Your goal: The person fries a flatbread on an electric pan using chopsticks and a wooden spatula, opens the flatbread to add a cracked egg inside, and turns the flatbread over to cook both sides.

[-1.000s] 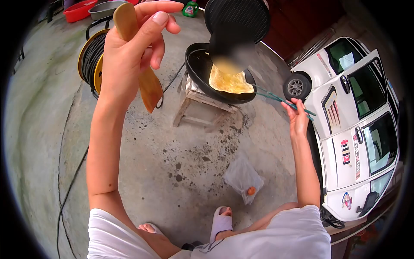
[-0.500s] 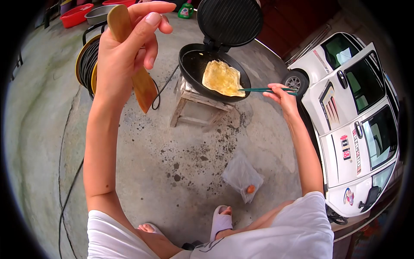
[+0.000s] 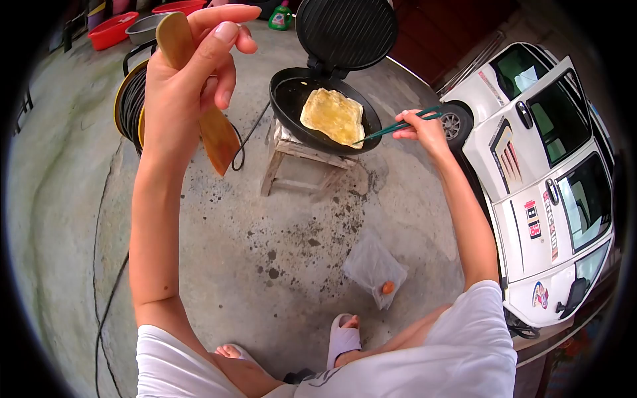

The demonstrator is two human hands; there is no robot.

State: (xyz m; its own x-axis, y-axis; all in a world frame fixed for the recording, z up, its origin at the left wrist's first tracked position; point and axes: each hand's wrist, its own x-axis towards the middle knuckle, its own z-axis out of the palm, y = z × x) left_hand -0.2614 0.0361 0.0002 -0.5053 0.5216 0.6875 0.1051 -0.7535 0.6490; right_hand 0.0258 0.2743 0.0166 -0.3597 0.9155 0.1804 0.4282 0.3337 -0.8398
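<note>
A square, golden flatbread (image 3: 332, 116) lies in the round black electric griddle (image 3: 285, 99), whose ridged lid (image 3: 348, 33) stands raised. My right hand (image 3: 421, 129) grips dark green chopsticks (image 3: 391, 128), and their tips touch the flatbread's lower right corner. Up at the left, my left hand (image 3: 192, 73) holds a wooden spatula (image 3: 219, 142) across the palm, away from the griddle. Its thumb and some fingers are loosely bent. The griddle rests on a worn wooden stool (image 3: 302, 162).
A clear plastic bag (image 3: 371, 265) with an egg (image 3: 388, 287) lies on the concrete near my feet. A cable reel (image 3: 131, 99) stands at the left, basins (image 3: 113, 30) beyond it. At the right is a white vehicle (image 3: 531, 172) with an open door.
My right hand has risen slightly and moved left, so the chopsticks slant more steeply toward the flatbread's corner. The flatbread lies slightly further left in the pan. My left hand keeps its hold.
</note>
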